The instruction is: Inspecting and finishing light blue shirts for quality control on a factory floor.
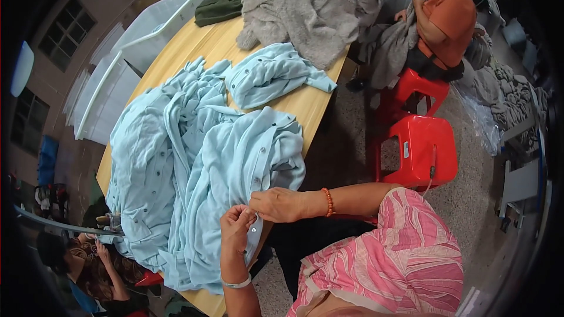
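A light blue buttoned cardigan [226, 158] lies bunched at the table's near edge, its placket of buttons running down toward me. My left hand [236, 229], with a silver bangle at the wrist, pinches the placket between thumb and fingers. Close against it, my right hand [277, 204], wearing a string of orange beads, is also closed on that edge. Whether a button or thread sits between the fingertips is too small to make out. More light blue garments are heaped to the left, and a folded light blue cardigan [273, 76] rests just beyond.
The wooden table [200, 38] carries a grey knit pile [308, 9] and dark green garments [220, 7] at its far end. White plastic bins [108, 97] stand along its left. Red stools [427, 144] are at the right, where a person in orange [451, 20] handles grey knitwear.
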Motion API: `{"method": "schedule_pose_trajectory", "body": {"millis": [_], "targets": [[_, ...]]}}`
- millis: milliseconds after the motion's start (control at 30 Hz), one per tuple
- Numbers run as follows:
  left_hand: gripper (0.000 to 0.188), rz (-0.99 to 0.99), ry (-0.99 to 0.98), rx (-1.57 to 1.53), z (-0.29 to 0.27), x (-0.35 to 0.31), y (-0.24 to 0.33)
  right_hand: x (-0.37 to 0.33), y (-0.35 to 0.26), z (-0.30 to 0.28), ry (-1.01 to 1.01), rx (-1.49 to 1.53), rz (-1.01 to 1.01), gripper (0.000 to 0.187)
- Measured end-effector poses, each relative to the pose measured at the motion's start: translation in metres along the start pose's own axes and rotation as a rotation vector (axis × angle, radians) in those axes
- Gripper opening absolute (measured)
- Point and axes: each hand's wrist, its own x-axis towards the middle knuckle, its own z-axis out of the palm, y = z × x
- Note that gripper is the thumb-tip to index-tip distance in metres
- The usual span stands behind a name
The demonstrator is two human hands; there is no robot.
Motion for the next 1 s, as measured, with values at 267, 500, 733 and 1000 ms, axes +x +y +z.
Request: {"method": "schedule_pose_trajectory", "body": {"millis": [267, 500, 733, 1000], "targets": [[0.015, -0.047, -0.033, -0.084, -0.008, -0.002, -0.007, -0.004, -0.007, 0.001, 0.084, 0.022, 0.043, 0.016], [0.014, 0.299, -0.044, 0.210, 0.003, -0.013, -0.017, -0.004, 0.006, 0.006, 0.031, -0.051, 0.015, 0.016], [0.007, 0.449, 0.081, 0.597, 0.005, -0.008, -0.016, 0.002, 0.014, -0.007, -0.091, 0.026, 0.033, 0.015], [0.007, 0.311, 0.012, 0.542, -0.006, -0.010, -0.018, 0.006, 0.010, -0.012, -0.191, 0.033, 0.024, 0.015]]}}
